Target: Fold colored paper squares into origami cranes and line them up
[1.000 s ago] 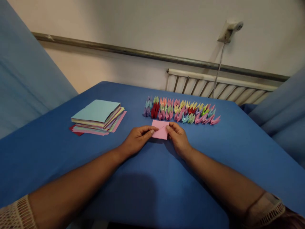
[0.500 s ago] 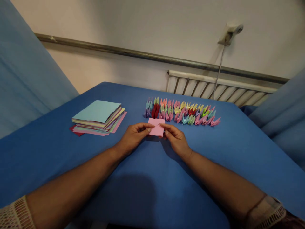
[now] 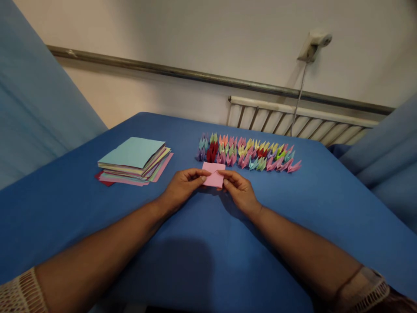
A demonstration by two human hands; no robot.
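Between my hands is a small folded square of pink paper (image 3: 213, 180), held a little above the blue tabletop. My left hand (image 3: 186, 186) pinches its left edge between thumb and fingers. On the opposite edge, my right hand (image 3: 241, 190) grips it the same way, thumb below and index finger on top. The undersides of the fingers behind the paper are partly hidden. Just beyond the paper stand rows of folded paper cranes (image 3: 249, 153) in pink, red, yellow, green, blue and purple.
A stack of coloured paper sheets (image 3: 133, 153), pale blue on top, lies left of my hands on the blue table cover (image 3: 182, 128). Behind are a metal rail (image 3: 182, 74), a radiator (image 3: 293, 112) and a socket with a cord (image 3: 308, 48). Blue curtains (image 3: 35, 82) hang at both sides.
Almost nothing differs. My right thumb has shifted slightly left along the paper's edge, and both hands keep hold of the pink paper.
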